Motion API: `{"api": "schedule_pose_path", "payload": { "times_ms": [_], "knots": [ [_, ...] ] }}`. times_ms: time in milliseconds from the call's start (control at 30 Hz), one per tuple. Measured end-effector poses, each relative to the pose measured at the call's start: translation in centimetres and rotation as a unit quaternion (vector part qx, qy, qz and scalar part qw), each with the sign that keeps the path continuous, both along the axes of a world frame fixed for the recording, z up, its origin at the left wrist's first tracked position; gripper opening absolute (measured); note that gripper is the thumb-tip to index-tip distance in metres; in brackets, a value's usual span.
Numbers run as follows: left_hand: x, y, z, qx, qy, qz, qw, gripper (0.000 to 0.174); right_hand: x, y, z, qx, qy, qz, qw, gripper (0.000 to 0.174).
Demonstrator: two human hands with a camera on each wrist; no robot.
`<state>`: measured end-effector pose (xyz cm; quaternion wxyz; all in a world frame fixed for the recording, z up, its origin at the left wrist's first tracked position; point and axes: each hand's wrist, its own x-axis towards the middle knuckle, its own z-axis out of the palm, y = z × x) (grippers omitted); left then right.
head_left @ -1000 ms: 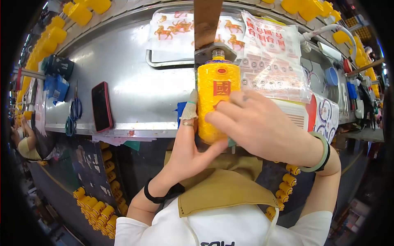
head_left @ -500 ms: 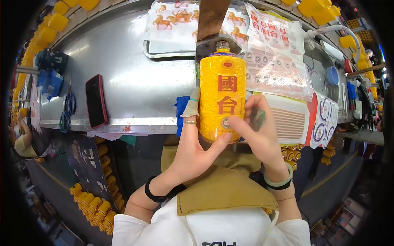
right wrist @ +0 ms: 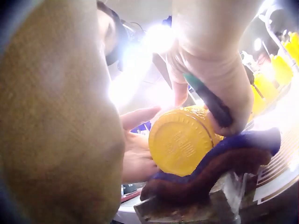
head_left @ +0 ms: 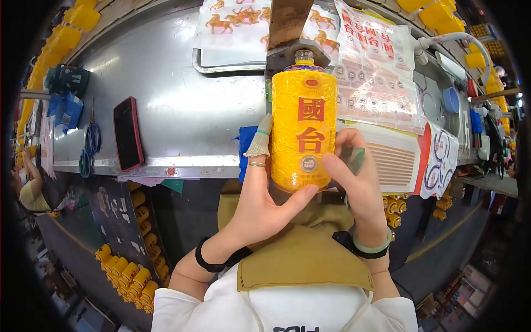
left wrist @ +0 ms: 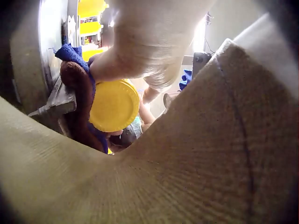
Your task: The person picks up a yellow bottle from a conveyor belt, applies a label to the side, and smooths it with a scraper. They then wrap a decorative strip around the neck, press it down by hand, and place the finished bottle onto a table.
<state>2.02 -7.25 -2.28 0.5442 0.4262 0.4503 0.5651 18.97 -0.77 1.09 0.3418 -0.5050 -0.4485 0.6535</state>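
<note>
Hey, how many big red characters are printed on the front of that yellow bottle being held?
2. The upper character is at mid-height on the yellow bottle, the lower character directly beneath it. The bottle's far side is hidden.

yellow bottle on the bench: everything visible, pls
The yellow bottle is cylindrical, glossy, finely embossed, with two large red characters, a small round seal below, a blue patterned collar and a clear neck. It lies on its side on a blue cloth, neck against a metal bracket, round base toward the person. The left hand grips its left side and base; the right hand, pinching a green tool, touches its right side.
</note>
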Motion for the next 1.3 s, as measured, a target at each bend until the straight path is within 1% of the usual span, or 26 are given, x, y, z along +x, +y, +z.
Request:
{"api": "schedule_pose_path", "payload": {
  "times_ms": [33,100,233,300,433,500,800,933,1000,1100,1300],
  "knots": [
    [0.0,0.0,0.0,-0.001,0.000,0.000,1.000,0.101,0.0,0.0,-0.2,-0.001,0.000,0.000,1.000,0.037],
    [0.2,0.0,0.0,-0.017,-0.026,0.008,0.999,0.101,0.0,-0.1,-0.7,0.033,-0.014,0.010,0.999,0.037],
    [0.0,0.0,-0.1,-0.019,-0.017,-0.001,1.000,0.102,-0.1,-0.2,-0.8,0.024,0.011,0.000,1.000,0.036],
    [-0.1,-0.1,-0.2,-0.004,0.001,-0.002,1.000,0.102,0.2,0.0,-0.6,-0.013,0.005,-0.007,1.000,0.036],
    [0.0,-0.4,-0.5,-0.014,0.016,-0.008,1.000,0.102,0.3,-0.1,-0.8,-0.009,0.017,-0.017,1.000,0.037],
    [0.1,-0.4,-0.3,-0.044,0.001,-0.006,0.999,0.101,0.3,0.0,-1.0,0.013,0.001,-0.001,1.000,0.037],
    [0.1,0.1,-0.2,0.004,-0.007,-0.004,1.000,0.100,0.2,-0.1,-1.0,0.011,0.010,0.001,1.000,0.038],
    [0.1,-0.2,-0.3,-0.017,-0.011,-0.003,1.000,0.100,0.1,-0.1,-1.0,0.005,0.023,-0.001,1.000,0.039],
    [-0.1,-0.2,-0.4,-0.006,0.021,-0.014,1.000,0.100,0.1,-0.1,-1.1,0.001,0.026,-0.001,1.000,0.039],
    [-0.1,-0.3,-0.3,-0.022,0.012,-0.012,1.000,0.100,0.3,-0.1,-1.5,0.017,0.021,0.004,1.000,0.039],
    [-0.2,-0.1,-0.2,-0.021,-0.009,-0.020,1.000,0.101,0.2,-0.2,-1.2,0.008,0.005,0.003,1.000,0.040]
  ]
}}
